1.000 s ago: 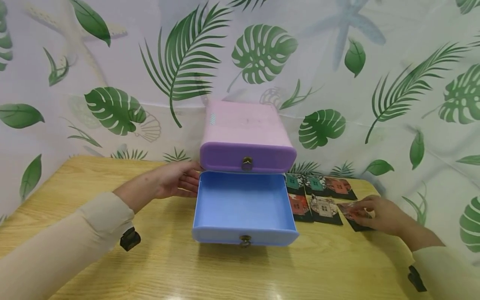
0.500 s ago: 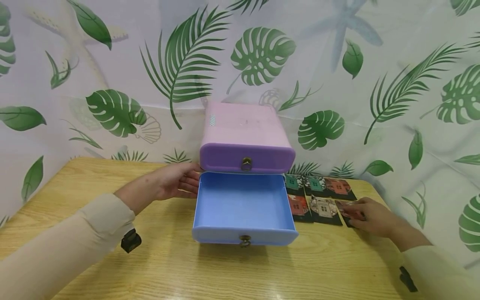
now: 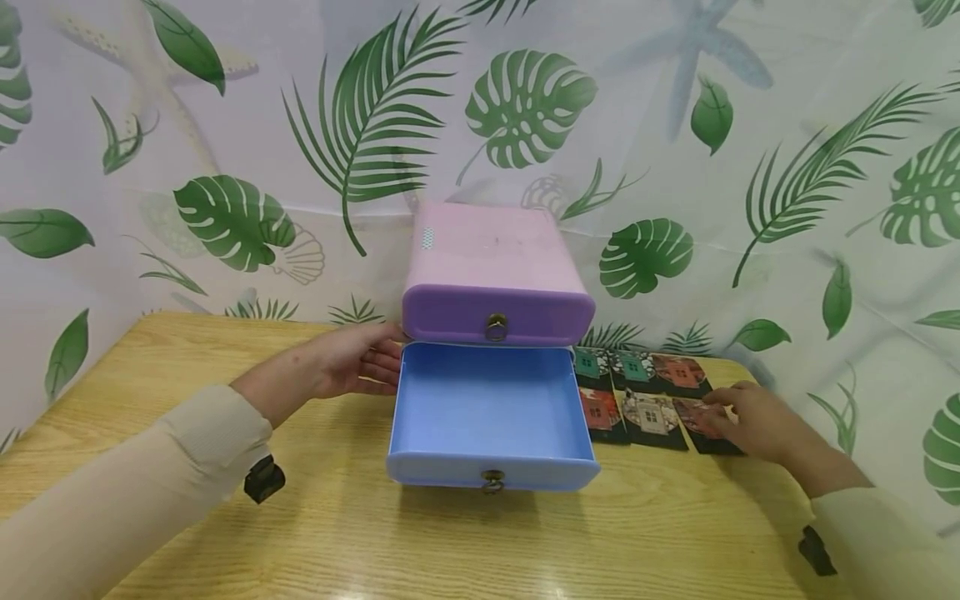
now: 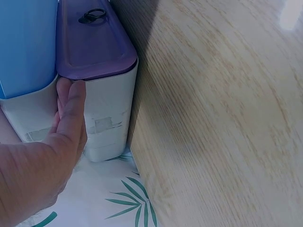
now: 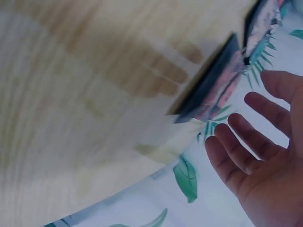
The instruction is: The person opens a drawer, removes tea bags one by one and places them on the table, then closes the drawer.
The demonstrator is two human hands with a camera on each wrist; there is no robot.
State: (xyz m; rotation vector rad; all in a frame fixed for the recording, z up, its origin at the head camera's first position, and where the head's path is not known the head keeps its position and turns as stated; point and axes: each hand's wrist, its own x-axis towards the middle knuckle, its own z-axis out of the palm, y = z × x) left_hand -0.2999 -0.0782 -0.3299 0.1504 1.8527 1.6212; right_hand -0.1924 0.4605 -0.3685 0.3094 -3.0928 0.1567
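Note:
A small drawer unit with a pink top (image 3: 495, 242) stands against the backdrop. Under its shut purple drawer (image 3: 450, 317), a blue drawer (image 3: 491, 404) is pulled out with nothing in it. My left hand (image 3: 352, 358) lies along the unit's left side. In the left wrist view, its straight fingers (image 4: 71, 111) touch the white casing near another purple drawer front (image 4: 92, 52), below the blue drawer. My right hand (image 3: 757, 421) hovers at the right edge of a reddish picture card (image 3: 705, 429). The right wrist view shows its fingers (image 5: 239, 135) spread, holding nothing, beside that card (image 5: 215, 87).
Several more picture cards with dark borders, among them a cream one (image 3: 648, 417) and an orange one (image 3: 678, 372), lie in two rows right of the unit. The wooden table (image 3: 315, 517) meets a leaf-printed backdrop (image 3: 675, 183) behind.
My right hand has slid the tilted reddish card left, into line beside the cream card, then let go and drawn slightly back right. My left hand and the drawers have stayed put.

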